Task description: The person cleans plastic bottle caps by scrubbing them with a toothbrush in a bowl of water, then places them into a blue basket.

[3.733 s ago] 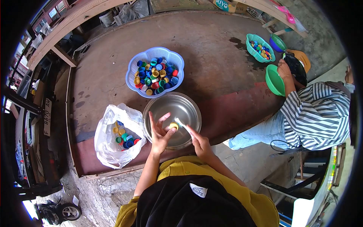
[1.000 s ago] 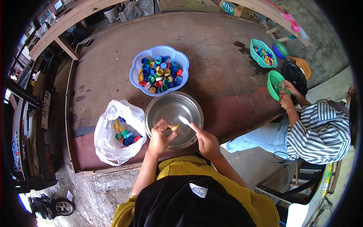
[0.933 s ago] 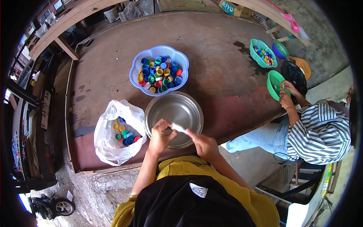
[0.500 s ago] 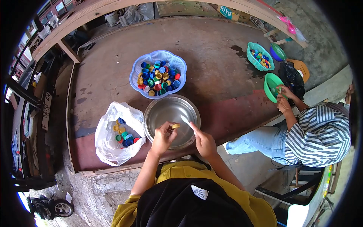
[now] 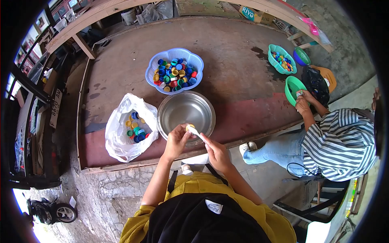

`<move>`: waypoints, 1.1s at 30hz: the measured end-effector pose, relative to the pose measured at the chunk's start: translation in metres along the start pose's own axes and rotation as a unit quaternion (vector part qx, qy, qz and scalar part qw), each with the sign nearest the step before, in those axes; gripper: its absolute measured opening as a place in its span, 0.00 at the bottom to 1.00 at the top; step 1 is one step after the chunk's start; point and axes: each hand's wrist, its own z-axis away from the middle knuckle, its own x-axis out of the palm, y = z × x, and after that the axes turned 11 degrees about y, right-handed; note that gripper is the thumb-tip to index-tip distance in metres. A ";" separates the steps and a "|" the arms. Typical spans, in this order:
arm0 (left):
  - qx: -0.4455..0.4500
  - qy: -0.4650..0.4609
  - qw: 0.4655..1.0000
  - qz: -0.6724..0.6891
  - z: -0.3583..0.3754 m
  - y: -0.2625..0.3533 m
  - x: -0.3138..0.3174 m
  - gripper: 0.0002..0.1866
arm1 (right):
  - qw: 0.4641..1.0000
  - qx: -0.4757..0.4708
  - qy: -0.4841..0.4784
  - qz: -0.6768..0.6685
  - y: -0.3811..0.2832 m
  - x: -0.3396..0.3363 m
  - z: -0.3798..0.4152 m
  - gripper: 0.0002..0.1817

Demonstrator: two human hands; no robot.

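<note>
My left hand [image 5: 176,140] pinches a yellow bottle cap [image 5: 190,127] over the near rim of a steel bowl [image 5: 186,111]. My right hand [image 5: 218,155] grips a white, thin-handled tool [image 5: 196,132], whose tip meets the cap. Behind the steel bowl stands a blue plastic basket [image 5: 195,58] full of coloured caps. Left of the bowl, an open white plastic bag [image 5: 116,135] holds more caps.
At the right, a co-worker in a striped top [image 5: 344,141] works over a green bowl [image 5: 290,85]. Beyond are a teal basket of caps [image 5: 270,56], a blue-purple bowl [image 5: 301,56] and a black bag [image 5: 315,83]. A wooden rail [image 5: 97,17] borders the table's far side.
The white tool's tip has come onto the yellow cap, and the two hands are closer together. The camera view has shifted slightly. The co-worker's hands remain at the green bowl.
</note>
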 end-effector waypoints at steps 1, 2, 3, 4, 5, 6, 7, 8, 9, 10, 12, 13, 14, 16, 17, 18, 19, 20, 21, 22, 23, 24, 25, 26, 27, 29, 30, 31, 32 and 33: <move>-0.012 0.013 0.999 0.029 0.004 0.001 0.003 0.14 | 1.000 0.009 -0.001 -0.016 -0.003 0.001 0.002 0.23; -0.024 0.027 0.998 0.057 0.010 0.003 0.006 0.15 | 0.999 0.018 -0.003 -0.034 -0.006 0.001 0.003 0.23; -0.035 0.041 0.995 0.085 0.014 0.007 0.010 0.16 | 0.999 0.013 0.012 -0.047 -0.006 0.004 0.005 0.24; -0.022 0.044 0.995 0.082 0.015 0.002 0.010 0.17 | 0.998 0.007 0.026 -0.060 -0.003 0.006 0.006 0.24; -0.016 0.058 0.992 0.113 0.018 0.002 0.014 0.13 | 0.997 0.002 0.041 -0.072 -0.002 0.007 0.007 0.24; -0.020 0.070 0.991 0.116 0.017 -0.002 0.013 0.11 | 0.998 -0.028 0.044 -0.035 -0.001 0.006 0.007 0.26; -0.025 0.083 0.989 0.119 0.015 -0.006 0.013 0.09 | 1.000 -0.026 0.014 -0.011 -0.002 0.003 0.007 0.26; -0.049 0.094 0.988 0.115 0.016 -0.009 0.013 0.08 | 0.999 -0.024 -0.017 0.014 -0.002 -0.001 0.007 0.26; -0.075 0.105 0.986 0.110 0.017 -0.001 0.016 0.07 | 0.998 -0.022 -0.047 0.038 -0.002 -0.005 0.006 0.26; -0.101 0.116 0.983 0.104 0.019 0.003 0.018 0.07 | 0.999 -0.023 -0.011 0.037 0.007 -0.005 0.002 0.29; -0.088 0.123 0.982 0.114 0.020 0.000 0.019 0.07 | 0.998 -0.019 0.011 0.064 0.021 -0.007 -0.009 0.30; -0.081 0.125 0.982 0.116 0.019 -0.001 0.018 0.08 | 0.998 -0.025 0.026 0.052 0.023 -0.008 -0.013 0.32; -0.066 0.123 0.985 0.102 0.017 -0.001 0.017 0.08 | 0.998 -0.050 -0.001 0.028 0.021 -0.009 -0.013 0.32; -0.040 0.118 0.989 0.075 0.017 -0.004 0.018 0.09 | 0.993 -0.080 -0.071 0.049 0.018 -0.013 -0.008 0.31; -0.050 0.118 0.988 0.082 0.018 -0.005 0.019 0.09 | 0.995 -0.061 -0.053 0.053 0.025 -0.013 -0.011 0.32; -0.060 0.117 0.987 0.090 0.020 -0.005 0.021 0.10 | 0.997 -0.041 -0.036 0.056 0.032 -0.014 -0.018 0.32; -0.067 0.117 0.986 0.099 0.019 -0.005 0.023 0.11 | 0.998 -0.023 -0.018 0.060 0.038 -0.016 -0.025 0.32; -0.067 0.125 0.985 0.097 0.017 -0.004 0.023 0.10 | 0.999 -0.010 -0.008 0.037 0.040 -0.019 -0.027 0.29; -0.069 0.135 0.984 0.098 0.016 -0.003 0.024 0.10 | 1.000 -0.010 -0.014 -0.002 0.037 -0.021 -0.030 0.27; -0.073 0.146 0.982 0.099 0.019 -0.004 0.026 0.10 | 0.999 -0.007 -0.022 -0.039 0.033 -0.021 -0.029 0.26; -0.078 0.160 0.979 0.103 0.020 -0.005 0.028 0.09 | 0.997 -0.005 -0.028 -0.078 0.029 -0.021 -0.029 0.25; -0.079 0.173 0.976 0.107 0.019 -0.005 0.030 0.08 | 0.995 0.022 -0.057 -0.085 0.023 -0.023 -0.028 0.22; -0.080 0.186 0.973 0.112 0.017 -0.006 0.032 0.07 | 0.991 -0.051 -0.045 -0.119 0.028 -0.018 -0.030 0.23; -0.080 0.183 0.970 0.142 0.016 -0.010 0.030 0.05 | 0.991 -0.039 -0.066 -0.105 0.028 -0.020 -0.030 0.23; -0.072 0.181 0.970 0.144 0.015 -0.007 0.032 0.05 | 0.992 -0.027 -0.086 -0.093 0.027 -0.020 -0.030 0.24; -0.059 0.179 0.971 0.146 0.018 0.000 0.034 0.05 | 0.991 -0.003 -0.105 -0.078 0.032 -0.021 -0.035 0.25; -0.062 0.177 0.974 0.130 0.018 0.002 0.033 0.05 | 0.991 0.010 -0.115 -0.070 0.034 -0.021 -0.037 0.25; -0.064 0.178 0.972 0.136 0.019 0.002 0.032 0.06 | 0.991 -0.011 -0.117 -0.059 0.036 -0.021 -0.039 0.25; -0.067 0.179 0.971 0.143 0.019 0.002 0.031 0.06 | 0.991 -0.032 -0.120 -0.048 0.036 -0.022 -0.041 0.25; -0.070 0.180 0.970 0.150 0.021 0.002 0.031 0.06 | 0.990 -0.051 -0.123 -0.037 0.036 -0.023 -0.042 0.25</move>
